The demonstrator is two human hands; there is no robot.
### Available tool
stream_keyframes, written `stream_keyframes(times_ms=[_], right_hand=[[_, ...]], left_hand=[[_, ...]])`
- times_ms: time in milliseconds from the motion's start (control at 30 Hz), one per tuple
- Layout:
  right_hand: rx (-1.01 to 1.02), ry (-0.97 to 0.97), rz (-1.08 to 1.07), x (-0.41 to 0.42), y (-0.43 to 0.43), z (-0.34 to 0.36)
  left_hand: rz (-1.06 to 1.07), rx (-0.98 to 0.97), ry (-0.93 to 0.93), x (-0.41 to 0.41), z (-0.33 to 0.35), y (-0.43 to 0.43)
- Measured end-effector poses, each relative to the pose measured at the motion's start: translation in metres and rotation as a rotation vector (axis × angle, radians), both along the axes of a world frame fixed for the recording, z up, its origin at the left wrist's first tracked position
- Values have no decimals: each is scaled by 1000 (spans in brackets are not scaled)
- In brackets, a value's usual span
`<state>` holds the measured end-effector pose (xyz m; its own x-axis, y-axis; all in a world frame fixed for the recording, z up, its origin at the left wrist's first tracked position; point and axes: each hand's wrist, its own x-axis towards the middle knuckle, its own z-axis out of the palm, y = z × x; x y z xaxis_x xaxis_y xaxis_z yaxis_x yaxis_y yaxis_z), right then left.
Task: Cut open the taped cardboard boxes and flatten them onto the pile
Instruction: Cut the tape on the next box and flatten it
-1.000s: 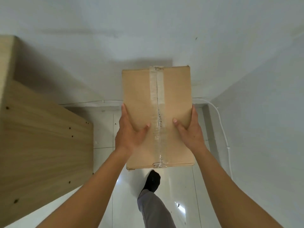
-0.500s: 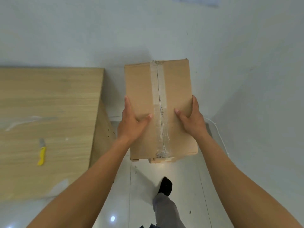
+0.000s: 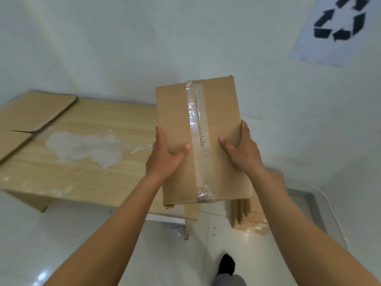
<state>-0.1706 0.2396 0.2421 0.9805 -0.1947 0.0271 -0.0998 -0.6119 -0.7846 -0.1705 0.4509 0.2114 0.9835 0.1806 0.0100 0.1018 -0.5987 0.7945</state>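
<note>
I hold a closed brown cardboard box [image 3: 175, 112] in the air in front of me. A strip of clear tape [image 3: 194, 120] runs down the middle of its upper face. My left hand [image 3: 162, 159] grips the box's left side with the thumb lying on top. My right hand [image 3: 243, 153] grips the right side the same way. A flattened piece of cardboard [image 3: 31, 112] lies on the far left of the wooden table [image 3: 82, 168]. More cardboard [image 3: 251, 215] stands on the floor below the box, partly hidden by it.
The table's right end lies under the box, and a white patch marks its top. A recycling sign [image 3: 338, 27] hangs on the wall at upper right. My dark-socked foot [image 3: 226, 265] is on the white tiled floor. A white wall stands close on the right.
The view has swung up and left, so the table top, the cardboard on it and the recycling sign show. The yellow knife has left the view. Both hands keep the same grip.
</note>
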Motion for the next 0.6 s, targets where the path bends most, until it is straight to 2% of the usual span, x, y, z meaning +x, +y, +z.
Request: stream_keyframes(times_ms=[200, 400, 600], right_hand=[[36, 34, 157, 38, 91, 4], [110, 78, 226, 104, 174, -8], [61, 172, 267, 156, 243, -24]], left_hand=[[103, 55, 31, 16, 14, 99], [192, 100, 50, 61, 21, 189], [194, 184, 150, 111, 19, 251]])
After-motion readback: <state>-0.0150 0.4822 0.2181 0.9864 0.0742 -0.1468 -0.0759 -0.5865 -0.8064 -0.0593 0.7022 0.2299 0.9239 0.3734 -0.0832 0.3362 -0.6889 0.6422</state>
